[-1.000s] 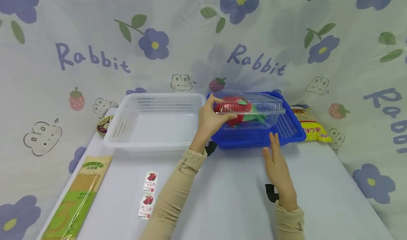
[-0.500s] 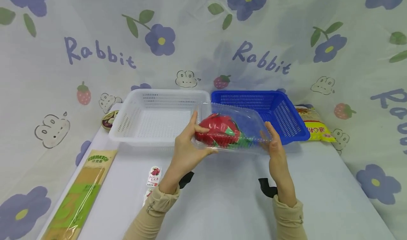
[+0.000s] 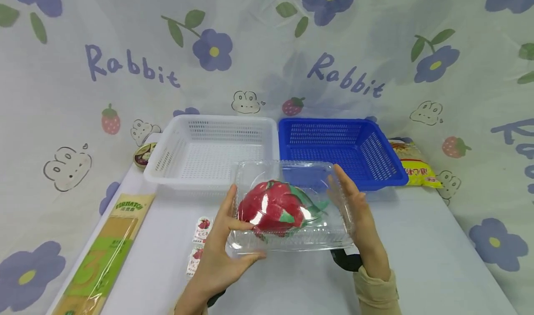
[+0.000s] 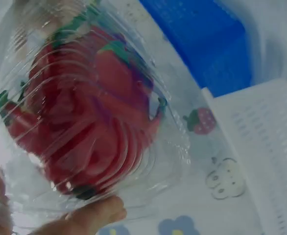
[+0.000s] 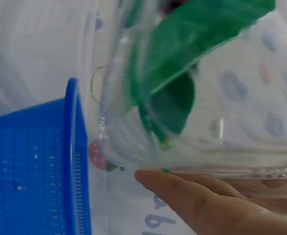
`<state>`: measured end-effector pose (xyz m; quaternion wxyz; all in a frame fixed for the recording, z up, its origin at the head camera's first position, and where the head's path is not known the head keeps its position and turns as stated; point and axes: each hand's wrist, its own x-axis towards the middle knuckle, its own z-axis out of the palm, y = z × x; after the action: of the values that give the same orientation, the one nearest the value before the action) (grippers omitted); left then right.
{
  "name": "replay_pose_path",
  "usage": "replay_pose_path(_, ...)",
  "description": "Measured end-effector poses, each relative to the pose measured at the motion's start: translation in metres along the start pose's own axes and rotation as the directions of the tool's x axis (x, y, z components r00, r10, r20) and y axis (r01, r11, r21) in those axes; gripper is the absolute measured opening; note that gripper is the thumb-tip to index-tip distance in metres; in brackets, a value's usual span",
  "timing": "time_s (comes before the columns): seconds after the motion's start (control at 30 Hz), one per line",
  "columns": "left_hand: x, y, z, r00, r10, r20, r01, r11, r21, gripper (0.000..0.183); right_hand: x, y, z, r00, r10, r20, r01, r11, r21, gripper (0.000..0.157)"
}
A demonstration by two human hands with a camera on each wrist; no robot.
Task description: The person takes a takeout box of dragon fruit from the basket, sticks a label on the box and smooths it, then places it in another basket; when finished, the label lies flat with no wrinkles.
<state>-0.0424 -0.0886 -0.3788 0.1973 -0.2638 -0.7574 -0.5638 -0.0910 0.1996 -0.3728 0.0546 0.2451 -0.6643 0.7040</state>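
In the head view, a clear plastic clamshell box point(image 3: 292, 241) with a red dragon fruit point(image 3: 271, 206) inside is held up between my two hands, in front of the baskets. My left hand point(image 3: 221, 250) grips its left end, thumb along the lower front edge and fingers at the side. Against the right end lie the straight fingers of my right hand point(image 3: 360, 222). The fruit's green leaf tips point(image 5: 202, 44) show through the plastic in the right wrist view. Two dragon fruit stickers point(image 3: 196, 257) lie on the table near my left hand, which partly covers them.
Behind the box stand a white basket point(image 3: 167, 183) on the left and a blue basket point(image 3: 394, 180) on the right. A noodle packet point(image 3: 104, 255) lies at the left edge. A yellow bag point(image 3: 417, 171) is behind the blue basket's right side, and a round tin point(image 3: 142, 156) sits far left.
My left hand has brought the box from over the blue basket toward me and to the left. My right hand has come to the box's right end, and the box has turned level.
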Motion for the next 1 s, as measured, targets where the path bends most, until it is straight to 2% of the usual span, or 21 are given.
replay_pose_path(0.07,-0.011,0.001,-0.001,0.997,-0.076,0.006,0.076,0.997,-0.009,0.065,-0.002,-0.002,0.007,1.0,-0.024,0.012,0.025,0.997,-0.073,0.061)
replay_pose_path(0.17,-0.019,-0.001,-0.003,0.984,-0.176,-0.034,0.176,0.984,-0.003,0.075,-0.006,-0.004,0.018,0.999,-0.03,0.038,0.037,0.981,-0.188,0.057)
replay_pose_path(0.27,-0.021,-0.006,-0.005,0.97,-0.231,-0.079,0.231,0.973,-0.006,0.086,-0.01,-0.005,0.028,0.998,-0.027,0.058,0.043,0.959,-0.282,0.062)
replay_pose_path(0.4,-0.025,-0.012,-0.008,0.948,-0.313,-0.054,0.314,0.949,0.013,0.098,-0.016,-0.005,0.035,0.998,-0.021,0.059,0.041,0.932,-0.359,0.072)
replay_pose_path(0.6,-0.038,-0.017,-0.005,0.898,-0.44,-0.006,0.44,0.896,0.063,0.11,-0.03,0.002,0.038,0.998,0.037,0.056,-0.014,0.932,-0.363,0.081)
replay_pose_path(0.77,-0.047,-0.025,-0.002,0.869,-0.495,-0.016,0.493,0.863,0.112,0.108,-0.037,0.017,0.039,0.989,0.127,0.069,-0.097,0.939,-0.331,0.08)
replay_pose_path(0.87,-0.048,-0.031,-0.002,0.844,-0.536,-0.008,0.532,0.836,0.135,0.104,-0.039,0.027,0.039,0.974,0.215,0.068,-0.179,0.92,-0.348,0.08)
replay_pose_path(1.0,-0.047,-0.04,-0.001,0.809,-0.587,0.041,0.579,0.806,0.124,0.102,-0.043,0.037,0.037,0.952,0.302,0.041,-0.268,0.894,-0.358,0.079)
